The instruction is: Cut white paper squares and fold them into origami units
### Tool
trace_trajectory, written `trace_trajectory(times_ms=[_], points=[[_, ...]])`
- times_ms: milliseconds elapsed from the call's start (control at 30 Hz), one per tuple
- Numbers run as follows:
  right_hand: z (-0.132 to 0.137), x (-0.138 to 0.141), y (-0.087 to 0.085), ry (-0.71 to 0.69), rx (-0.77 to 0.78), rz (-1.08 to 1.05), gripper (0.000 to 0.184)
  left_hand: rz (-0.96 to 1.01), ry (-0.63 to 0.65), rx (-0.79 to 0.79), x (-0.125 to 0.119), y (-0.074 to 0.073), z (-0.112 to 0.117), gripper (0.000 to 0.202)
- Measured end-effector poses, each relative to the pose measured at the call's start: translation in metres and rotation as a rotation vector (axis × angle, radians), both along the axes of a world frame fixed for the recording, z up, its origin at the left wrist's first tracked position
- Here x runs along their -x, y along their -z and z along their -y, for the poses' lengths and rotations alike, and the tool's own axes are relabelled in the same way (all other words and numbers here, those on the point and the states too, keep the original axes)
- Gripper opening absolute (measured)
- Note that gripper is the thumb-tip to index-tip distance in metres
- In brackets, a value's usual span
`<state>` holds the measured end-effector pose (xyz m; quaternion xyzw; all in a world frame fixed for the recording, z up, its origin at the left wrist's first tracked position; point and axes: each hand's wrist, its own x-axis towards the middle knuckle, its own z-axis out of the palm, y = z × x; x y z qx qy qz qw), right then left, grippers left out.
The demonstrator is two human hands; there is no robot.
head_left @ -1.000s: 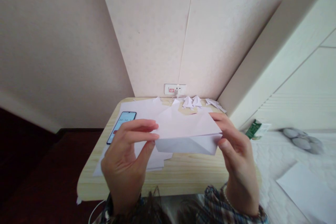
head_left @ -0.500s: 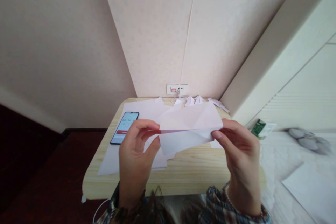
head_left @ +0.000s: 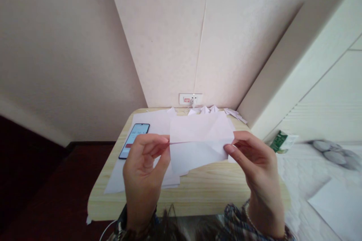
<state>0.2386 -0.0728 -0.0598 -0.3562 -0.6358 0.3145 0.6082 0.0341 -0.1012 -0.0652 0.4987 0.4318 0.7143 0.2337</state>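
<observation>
A white sheet of paper (head_left: 198, 130) with creases is held up over the table, bent along a horizontal fold line. My left hand (head_left: 148, 169) pinches its left edge at the fold between thumb and forefinger. At the right end of the same fold, my right hand (head_left: 253, 165) grips the paper, thumb on the near side and fingers behind. Below and to the left, more white paper sheets (head_left: 115, 179) lie on the table. A phone (head_left: 135, 139) showing a timer rests on them, partly covered by my left hand.
Several small folded paper pieces (head_left: 214, 109) stand along the back of the wooden table (head_left: 209, 192). Behind it is a wall socket (head_left: 190, 99) with a plug in. To the right are a green-and-white packet (head_left: 279, 141), a grey padded object (head_left: 333, 151) and another paper sheet (head_left: 338, 205).
The gap along the fold has narrowed, and the lower flap now faces me more. Both hands have shifted slightly left in the view, still holding the paper.
</observation>
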Motion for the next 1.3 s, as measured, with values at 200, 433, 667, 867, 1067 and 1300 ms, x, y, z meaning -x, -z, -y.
trace_trajectory(times_ms=[200,433,667,867,1067,1300], points=[[-0.002,0.001,-0.005,-0.025,0.052,0.021,0.016,-0.048,-0.017,0.087,0.001,-0.005,0.001,0.022],[-0.003,0.006,-0.004,-0.016,0.102,-0.069,0.008,-0.1,-0.042,0.132,-0.002,-0.007,0.003,0.026],[-0.005,0.006,-0.004,0.032,0.105,-0.064,0.004,-0.16,-0.016,0.135,-0.005,-0.008,0.001,0.02],[-0.001,0.007,-0.002,0.023,0.151,-0.027,0.002,-0.06,0.058,0.209,-0.007,-0.007,-0.001,0.015],[-0.002,0.008,-0.002,0.014,0.238,-0.012,0.016,-0.017,0.13,0.177,-0.006,-0.007,-0.004,0.018],[-0.014,0.027,0.008,0.006,0.397,-0.034,0.037,-0.148,0.115,0.272,0.001,0.008,-0.009,0.013]])
